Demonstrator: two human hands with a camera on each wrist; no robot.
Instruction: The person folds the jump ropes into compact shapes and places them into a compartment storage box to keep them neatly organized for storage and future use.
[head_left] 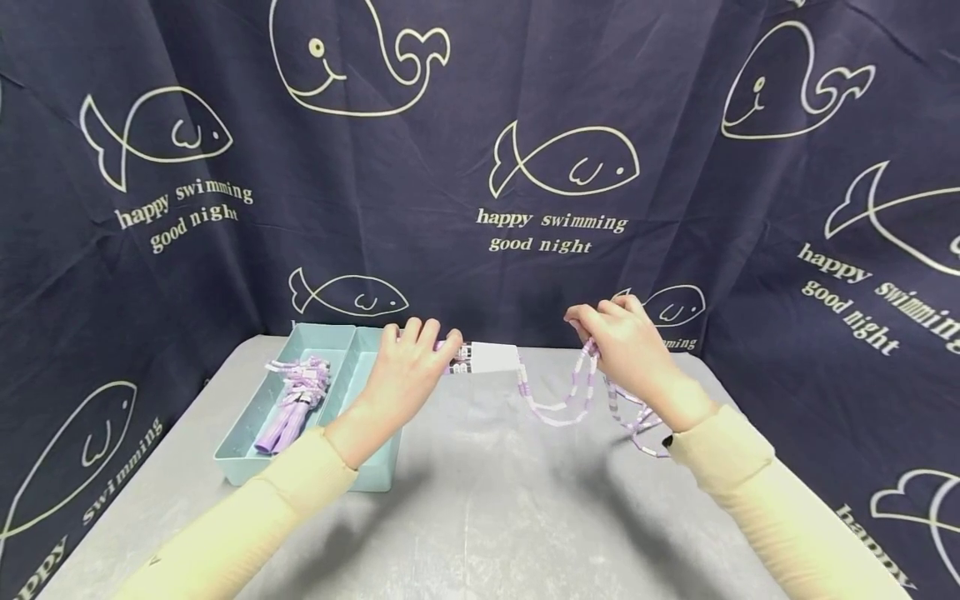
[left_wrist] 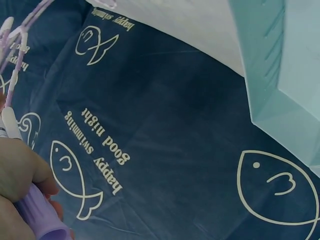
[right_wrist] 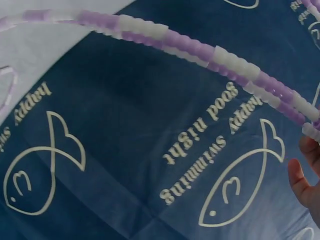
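My left hand (head_left: 408,367) grips the purple handles of a beaded jump rope (head_left: 557,417) above the table. In the left wrist view, the hollow end of one purple handle (left_wrist: 42,212) sticks out below the fingers. Just right of that hand, a white piece (head_left: 495,357) with dark printed marks sits where the handles meet the rope. My right hand (head_left: 626,346) pinches the purple and white beaded strands, which sag in a loop between both hands. More strands trail from it to the table. The right wrist view shows doubled beaded strands (right_wrist: 190,47) running to the fingertips.
A light blue tray (head_left: 225,446) with two compartments stands on the left of the grey table (head_left: 480,517). A bundled jump rope (head_left: 300,396) with purple handles lies in its left compartment. Dark blue fabric (head_left: 450,250) with fish prints surrounds the table's back and sides.
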